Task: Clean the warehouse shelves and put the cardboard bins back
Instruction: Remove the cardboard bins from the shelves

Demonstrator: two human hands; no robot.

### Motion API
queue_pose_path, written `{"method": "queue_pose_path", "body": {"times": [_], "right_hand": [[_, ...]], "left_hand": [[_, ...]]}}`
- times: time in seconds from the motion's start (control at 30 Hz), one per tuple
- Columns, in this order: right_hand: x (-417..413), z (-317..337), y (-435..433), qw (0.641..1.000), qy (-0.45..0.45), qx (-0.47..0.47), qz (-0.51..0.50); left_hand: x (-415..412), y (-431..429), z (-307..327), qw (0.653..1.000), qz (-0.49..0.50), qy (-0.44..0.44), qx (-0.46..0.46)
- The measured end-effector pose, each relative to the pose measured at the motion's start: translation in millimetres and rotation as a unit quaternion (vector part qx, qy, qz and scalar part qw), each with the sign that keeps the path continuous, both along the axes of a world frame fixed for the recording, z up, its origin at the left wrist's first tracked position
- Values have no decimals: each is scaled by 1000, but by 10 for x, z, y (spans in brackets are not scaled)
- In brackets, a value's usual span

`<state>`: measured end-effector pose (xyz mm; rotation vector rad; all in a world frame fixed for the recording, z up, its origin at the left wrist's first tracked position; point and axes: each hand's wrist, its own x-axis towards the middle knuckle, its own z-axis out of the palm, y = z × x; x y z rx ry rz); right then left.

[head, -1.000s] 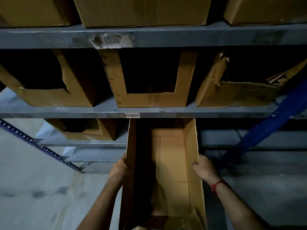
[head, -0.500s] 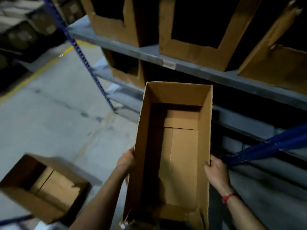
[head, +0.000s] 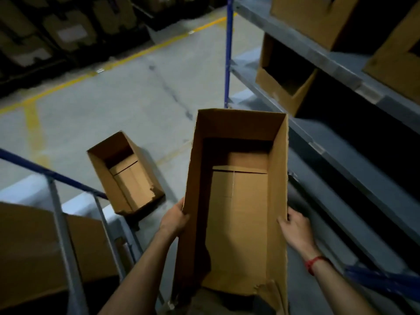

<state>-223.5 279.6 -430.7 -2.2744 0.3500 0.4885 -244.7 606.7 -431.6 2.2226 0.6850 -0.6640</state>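
Observation:
I hold a long, empty cardboard bin [head: 238, 201] in front of me, its open top facing up. My left hand [head: 173, 218] grips its left wall and my right hand [head: 295, 226] grips its right wall, fingers curled over the edge. The bin is clear of the grey shelf [head: 336, 155] at the right. Other cardboard bins [head: 279, 87] stand on the shelves at the upper right.
A second empty cardboard bin [head: 127, 176] lies on the concrete floor [head: 113, 105] to the left. A blue rack upright [head: 228, 53] rises behind the held bin. A large box [head: 29, 251] and a metal frame [head: 61, 223] stand at the lower left. Yellow floor lines cross the aisle.
The bin has come out of the lower shelf and now hangs over the aisle. My view has swung left, bringing the floor bin and the aisle into sight.

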Motion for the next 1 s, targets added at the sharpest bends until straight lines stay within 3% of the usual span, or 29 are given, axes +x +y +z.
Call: {"method": "queue_pose_path", "body": {"times": [0.23, 0.43, 0.8, 1.0], "right_hand": [[718, 3, 615, 998, 15, 2, 62], [1209, 18, 1150, 990, 58, 42, 125], [1904, -48, 1972, 984, 45, 31, 173], [2513, -141, 2534, 972, 32, 27, 232]], "left_hand": [[193, 515, -11, 997, 77, 2, -32], [687, 1091, -67, 995, 95, 9, -35], [981, 1803, -158, 992, 121, -3, -26], [956, 2093, -153, 969, 197, 36, -146]]}}
